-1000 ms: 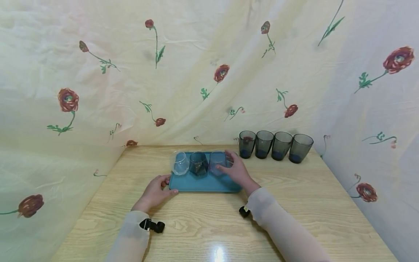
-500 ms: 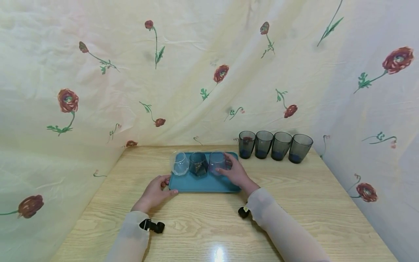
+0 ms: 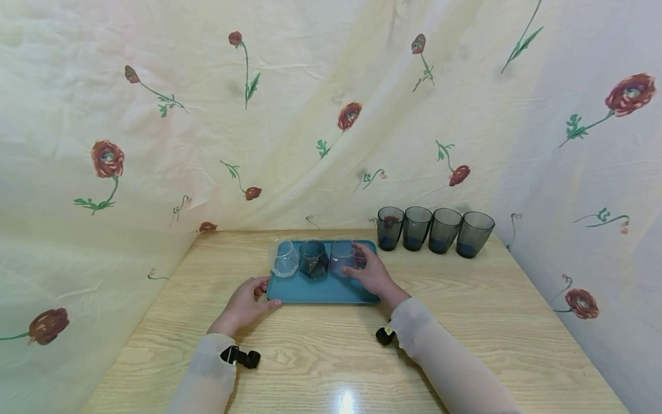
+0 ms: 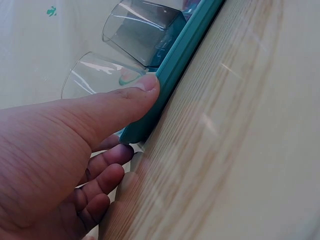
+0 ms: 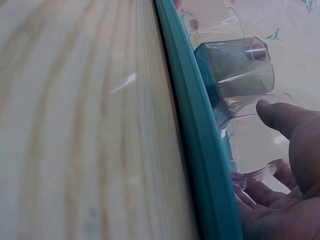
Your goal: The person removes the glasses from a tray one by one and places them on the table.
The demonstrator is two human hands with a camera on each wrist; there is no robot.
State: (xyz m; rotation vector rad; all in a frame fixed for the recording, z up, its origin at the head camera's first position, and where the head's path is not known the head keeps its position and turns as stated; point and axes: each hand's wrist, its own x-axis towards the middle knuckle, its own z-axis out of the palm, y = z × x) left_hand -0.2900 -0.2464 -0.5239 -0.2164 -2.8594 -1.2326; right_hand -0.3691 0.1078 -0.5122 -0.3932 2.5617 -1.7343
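A blue tray (image 3: 323,293) lies on the table, with three short faceted glasses in a row along its back half. They are a clear glass (image 3: 285,260) at the left, a smoky dark glass (image 3: 314,261) in the middle and a faintly purple glass (image 3: 341,253) at the right. My left hand (image 3: 245,305) holds the tray's near left corner, its thumb (image 4: 135,97) over the rim and its fingers at the side. Around the purple glass my right hand (image 3: 374,276) curls, thumb (image 5: 280,114) in front and fingers on its right side.
Four is avoided: several tall dark grey tumblers (image 3: 418,229) stand in a row at the back right, beyond the tray. A flowered cloth (image 3: 310,86) hangs behind and beside the wooden table (image 3: 320,356).
The fingers of my right hand have lowered slightly and closed in around the purple glass. My left hand and the tray look the same.
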